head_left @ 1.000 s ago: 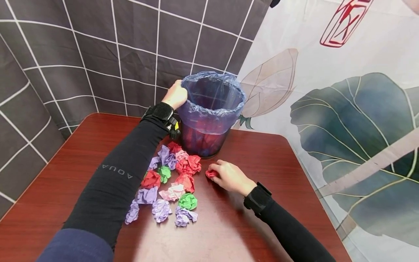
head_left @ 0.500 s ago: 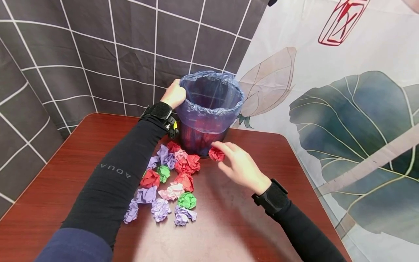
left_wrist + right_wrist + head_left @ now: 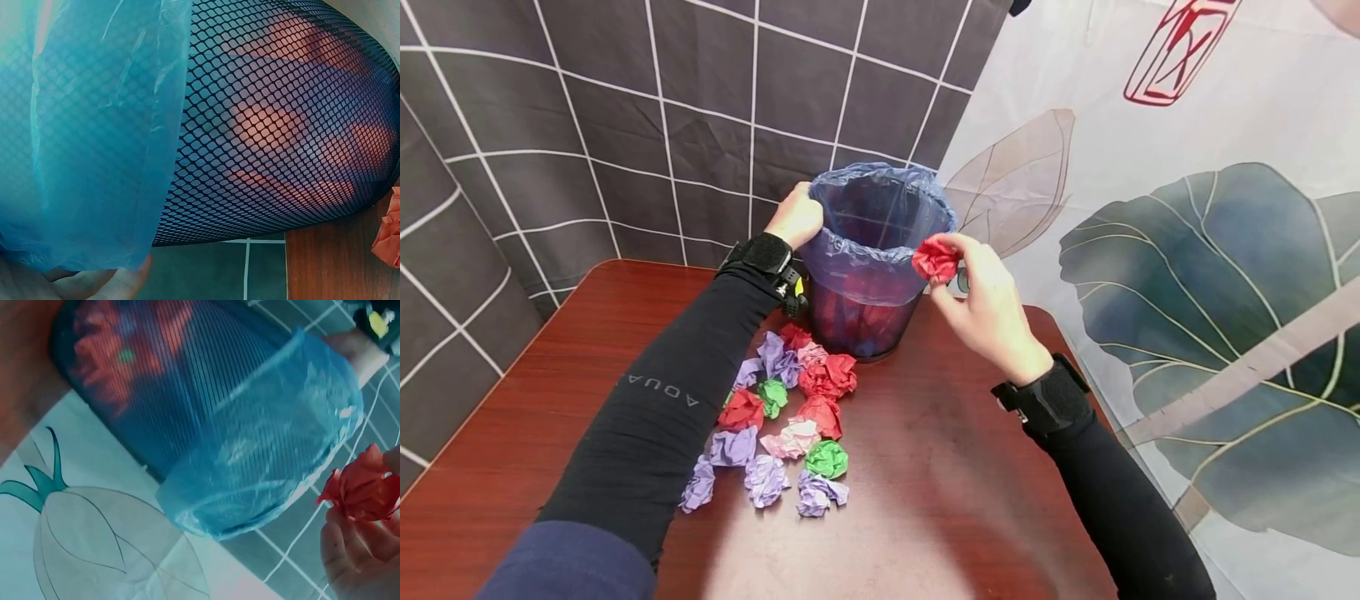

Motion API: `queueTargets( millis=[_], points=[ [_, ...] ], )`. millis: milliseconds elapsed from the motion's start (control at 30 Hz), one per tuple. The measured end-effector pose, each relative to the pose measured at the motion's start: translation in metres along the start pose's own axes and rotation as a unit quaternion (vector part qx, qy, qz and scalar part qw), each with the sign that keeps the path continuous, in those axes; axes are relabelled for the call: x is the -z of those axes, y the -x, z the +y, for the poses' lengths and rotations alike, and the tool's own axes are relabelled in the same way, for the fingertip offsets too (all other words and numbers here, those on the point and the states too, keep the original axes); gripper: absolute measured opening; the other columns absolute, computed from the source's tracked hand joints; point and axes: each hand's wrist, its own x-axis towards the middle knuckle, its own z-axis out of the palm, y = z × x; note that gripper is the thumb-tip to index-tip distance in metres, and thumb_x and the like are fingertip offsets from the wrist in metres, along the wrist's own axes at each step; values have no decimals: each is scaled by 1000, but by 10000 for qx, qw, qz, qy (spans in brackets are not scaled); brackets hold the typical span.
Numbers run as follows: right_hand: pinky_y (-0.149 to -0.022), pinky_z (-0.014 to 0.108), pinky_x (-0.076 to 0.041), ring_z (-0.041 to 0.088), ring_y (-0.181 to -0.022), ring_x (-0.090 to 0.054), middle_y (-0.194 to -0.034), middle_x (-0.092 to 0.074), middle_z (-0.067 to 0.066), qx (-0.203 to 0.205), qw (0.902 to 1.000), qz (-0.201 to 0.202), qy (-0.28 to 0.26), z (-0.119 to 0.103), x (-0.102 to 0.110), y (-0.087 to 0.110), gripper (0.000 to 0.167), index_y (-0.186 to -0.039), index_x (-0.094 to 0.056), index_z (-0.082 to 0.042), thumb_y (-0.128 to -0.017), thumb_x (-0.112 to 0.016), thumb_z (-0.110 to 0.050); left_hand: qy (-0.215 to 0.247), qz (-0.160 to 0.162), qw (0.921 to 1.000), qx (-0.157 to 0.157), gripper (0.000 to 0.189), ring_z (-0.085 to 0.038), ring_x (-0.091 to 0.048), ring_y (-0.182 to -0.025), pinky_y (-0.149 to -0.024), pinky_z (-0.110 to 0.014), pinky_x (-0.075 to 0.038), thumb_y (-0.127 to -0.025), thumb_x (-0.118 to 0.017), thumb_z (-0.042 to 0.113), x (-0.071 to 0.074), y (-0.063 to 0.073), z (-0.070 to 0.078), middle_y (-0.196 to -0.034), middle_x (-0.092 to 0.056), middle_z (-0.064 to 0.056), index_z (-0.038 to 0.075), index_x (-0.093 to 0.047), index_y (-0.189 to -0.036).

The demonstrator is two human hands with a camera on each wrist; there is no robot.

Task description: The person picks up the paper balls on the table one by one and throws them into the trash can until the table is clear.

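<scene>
One red paper ball (image 3: 936, 261) pinched by the right hand (image 3: 988, 308), left hand (image 3: 796, 218) gripping a mesh bin (image 3: 859, 325) by its rim (image 3: 872, 251)

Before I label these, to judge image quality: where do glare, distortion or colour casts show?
Head view: pale bottom-centre glare on the reddish-brown wooden table, soft shadows beside it, and bowed lines on the dark-grey gridded cloth, cause unclear; left wrist view: teal cast, turning the blue plastic bin liner turquoise; right wrist view: similar tint, the crumpled red paper ball looking orange-red.
</scene>
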Motion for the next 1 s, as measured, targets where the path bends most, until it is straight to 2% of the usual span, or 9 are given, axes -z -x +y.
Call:
queueTargets(
  millis=[67,200,367,500,667,833,1000],
  points=[
    [-81,36,-43,23,-97,-54,-118,-65,8,-105,9999,43,53,4,-1,-9,48,-133,-58,-7,-86,-65,-9,-13,-8,10000,14,61,-35,-40,-144,-120,-40,-30,-92,-30,12,0,0,-1,-156,-42,-19,-1,-37,-151],
    [-86,37,-43,24,-103,-55,-121,-65,8,-291,9995,-49,108,12,-8,-23,45,-133,-59,-8,-89,-64,-10,3,-18,10000,44,62,-35,-40,-144,-120,-40,-30,-91,-29,12,-1,1,-3,-156,-42,-19,0,-37,-151],
    [-97,40,-44,27,-111,-56,-125,-64,12,-443,9987,-171,164,18,-14,-34,47,-136,-58,-7,-90,-66,-12,15,-28,10000,45,62,-35,-40,-144,-119,-41,-31,-91,-29,12,-2,3,-2,-156,-42,-19,0,-37,-151],
    [-108,43,-42,29,-124,-56,-138,-59,14,-594,9978,-248,152,21,-15,-35,56,-144,-51,-6,-91,-67,-15,25,-71,10000,58,62,-35,-39,-144,-120,-41,-30,-91,-28,13,-1,1,-1,-156,-41,-18,1,-36,-152],
    [-98,45,-47,30,-119,-59,-148,-51,11,-733,9971,-210,55,22,-14,-29,66,-153,-42,-11,-92,-69,-15,48,-50,10000,5,62,-35,-39,-144,-120,-41,-30,-91,-29,12,0,-1,-1,-156,-41,-19,0,-36,-152],
    [-87,42,-48,29,-110,-61,-135,-58,13,-523,9984,220,4,22,-16,-18,56,-145,-51,-9,-91,-68,-8,54,-52,10000,-7,62,-35,-38,-145,-120,-41,-30,-91,-30,12,0,-2,-3,-157,-40,-19,0,-36,-152],
    [-85,39,-46,27,-97,-58,-114,-64,15,12,9979,634,-100,18,-25,4,38,-126,-63,-3,-88,-65,-1,38,-32,10000,-11,62,-34,-39,-144,-120,-40,-30,-92,-29,13,1,-2,-2,-156,-41,-19,-1,-36,-151]
  ],
)
